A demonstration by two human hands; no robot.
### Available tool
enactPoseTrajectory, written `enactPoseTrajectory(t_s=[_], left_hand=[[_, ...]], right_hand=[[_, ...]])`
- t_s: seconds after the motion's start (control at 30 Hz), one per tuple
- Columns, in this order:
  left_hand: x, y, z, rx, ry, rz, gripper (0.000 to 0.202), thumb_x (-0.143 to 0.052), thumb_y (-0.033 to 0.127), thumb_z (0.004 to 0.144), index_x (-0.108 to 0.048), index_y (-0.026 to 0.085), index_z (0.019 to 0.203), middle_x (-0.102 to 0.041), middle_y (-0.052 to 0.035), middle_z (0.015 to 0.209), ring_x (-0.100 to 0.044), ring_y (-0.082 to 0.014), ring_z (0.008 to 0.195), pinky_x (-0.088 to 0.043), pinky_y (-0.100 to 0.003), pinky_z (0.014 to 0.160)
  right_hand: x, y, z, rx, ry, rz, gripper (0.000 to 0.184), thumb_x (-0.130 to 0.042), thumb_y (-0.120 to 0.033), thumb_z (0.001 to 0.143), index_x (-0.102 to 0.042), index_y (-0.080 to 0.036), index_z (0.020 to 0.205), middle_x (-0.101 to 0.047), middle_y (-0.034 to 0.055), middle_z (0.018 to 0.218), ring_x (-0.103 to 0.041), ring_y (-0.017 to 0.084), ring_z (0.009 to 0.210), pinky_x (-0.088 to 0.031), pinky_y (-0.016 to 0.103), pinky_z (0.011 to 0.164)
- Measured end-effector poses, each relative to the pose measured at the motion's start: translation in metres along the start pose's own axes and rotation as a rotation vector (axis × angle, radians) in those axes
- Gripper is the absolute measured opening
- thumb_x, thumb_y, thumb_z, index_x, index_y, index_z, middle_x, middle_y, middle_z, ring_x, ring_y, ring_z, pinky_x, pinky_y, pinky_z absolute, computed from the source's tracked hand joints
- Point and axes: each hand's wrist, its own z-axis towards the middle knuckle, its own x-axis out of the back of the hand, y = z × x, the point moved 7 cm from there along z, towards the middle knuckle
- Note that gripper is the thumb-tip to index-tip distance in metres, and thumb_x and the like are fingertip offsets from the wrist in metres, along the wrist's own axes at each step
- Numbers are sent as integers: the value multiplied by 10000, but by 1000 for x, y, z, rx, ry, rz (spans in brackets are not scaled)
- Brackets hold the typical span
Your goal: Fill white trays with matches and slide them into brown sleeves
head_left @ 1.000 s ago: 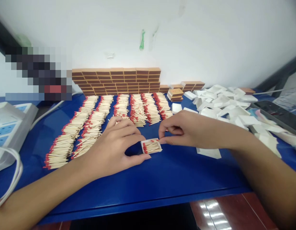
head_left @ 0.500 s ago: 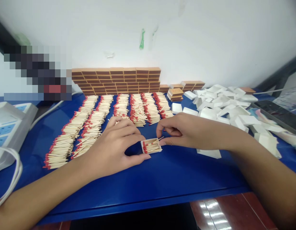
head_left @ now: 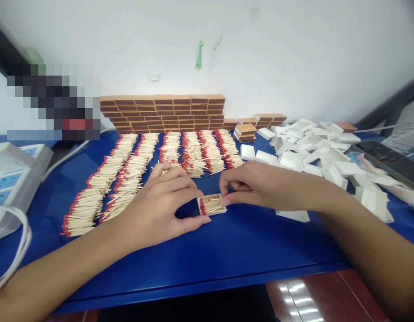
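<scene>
A small white matchbox tray (head_left: 212, 205) holding red-tipped matches lies on the blue table (head_left: 227, 250). My left hand (head_left: 163, 201) curls around the tray's left end, thumb and forefinger pinching it. My right hand (head_left: 257, 185) rests at the tray's right end, its fingertips closed against the edge; whether it holds a match I cannot make out. Rows of loose red-tipped matches (head_left: 126, 176) lie just beyond my left hand.
A wall of stacked brown matchboxes (head_left: 163, 112) stands at the back. White empty trays (head_left: 310, 150) are heaped at the right, one (head_left: 292, 215) under my right wrist. A power strip (head_left: 12, 174) with cable sits left, a dark remote (head_left: 388, 163) far right.
My right hand shifted slightly left and lowered its fingertips onto the tray's right end; the match seen sticking out half a second ago now lies in the tray. The left hand stayed put.
</scene>
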Motion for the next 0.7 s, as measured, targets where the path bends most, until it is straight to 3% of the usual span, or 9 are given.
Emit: enactPoseTrajectory(t_s=[0.2, 0.33, 0.5, 0.7], left_hand=[[-1, -1, 1, 5, -7, -1, 224, -820, 427, 938, -768, 216, 995, -777, -20, 970, -677, -231, 991, -380, -445, 1012], [0, -1, -1, 11, -5, -6, 234, -818, 435, 938, -766, 219, 1013, -780, -20, 983, -676, -228, 1005, -383, -447, 1028], [0, -1, -1, 14, -16, -8, 228, -816, 428, 940, -760, 216, 1001, -781, -25, 996, -674, -235, 1022, -382, -451, 1039], [0, 0, 0, 1, -12, -8, 224, -806, 428, 949, -759, 220, 1016, -780, -24, 982, -676, -229, 1002, -378, -446, 1061]], right_hand=[[8, 6, -5, -44, 2, -11, 301, -668, -536, 984, -709, -246, 917, -604, -31, 697, -502, 149, 600, -322, 301, 607], [22, 29, -16, -133, 11, -73, 364, -641, -599, 975, -728, -251, 917, -709, 19, 832, -598, 180, 697, -359, 300, 618], [28, 58, -20, -239, -9, -178, 293, -685, -524, 943, -731, -246, 861, -711, 23, 788, -591, 179, 637, -349, 311, 597], [24, 54, -11, -188, 22, -207, 265, -725, -500, 927, -725, -243, 863, -709, 18, 782, -588, 181, 645, -344, 313, 612]])
